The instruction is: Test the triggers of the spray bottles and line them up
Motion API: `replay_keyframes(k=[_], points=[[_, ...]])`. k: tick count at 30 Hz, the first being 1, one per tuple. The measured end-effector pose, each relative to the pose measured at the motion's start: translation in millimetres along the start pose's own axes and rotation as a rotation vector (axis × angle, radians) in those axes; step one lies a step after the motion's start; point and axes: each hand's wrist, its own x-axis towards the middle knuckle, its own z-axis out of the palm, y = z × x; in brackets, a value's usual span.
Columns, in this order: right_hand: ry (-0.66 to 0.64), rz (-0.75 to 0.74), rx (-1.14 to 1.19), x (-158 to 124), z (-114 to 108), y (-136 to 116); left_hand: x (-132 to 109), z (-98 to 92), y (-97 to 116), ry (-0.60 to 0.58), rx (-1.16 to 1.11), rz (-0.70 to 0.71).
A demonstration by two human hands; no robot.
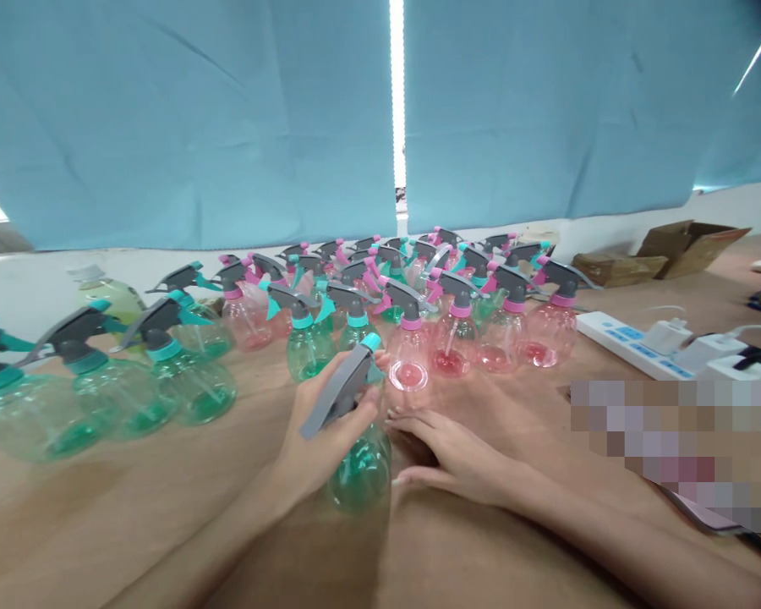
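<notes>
left hand [331, 444] grips a green spray bottle [360, 475], trigger head [344, 385] already fitted; right hand [453, 448], open, rests beside it; pink spray bottles [409, 357] behind it are likewise topped.

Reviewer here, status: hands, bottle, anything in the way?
Left hand closed round green spray bottle, just below sprayer head. Right hand open beside it, contact unclear. Pink bottles close beyond.

Left hand [328, 441] bare, left forearm [228, 526] bare from 7 o'clock. Right hand [453, 448] same, right forearm [583, 518] bare from 4 o'clock. Slim fingers [412, 417], nail detail blurred.
</notes>
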Motion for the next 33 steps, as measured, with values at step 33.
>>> replay_keyframes(k=[33], points=[[-0.02, 0.099, 0.311, 68.0, 66.9, -99.2, -95.2, -96.4, -66.0, 0.135, 0.47, 0.129]])
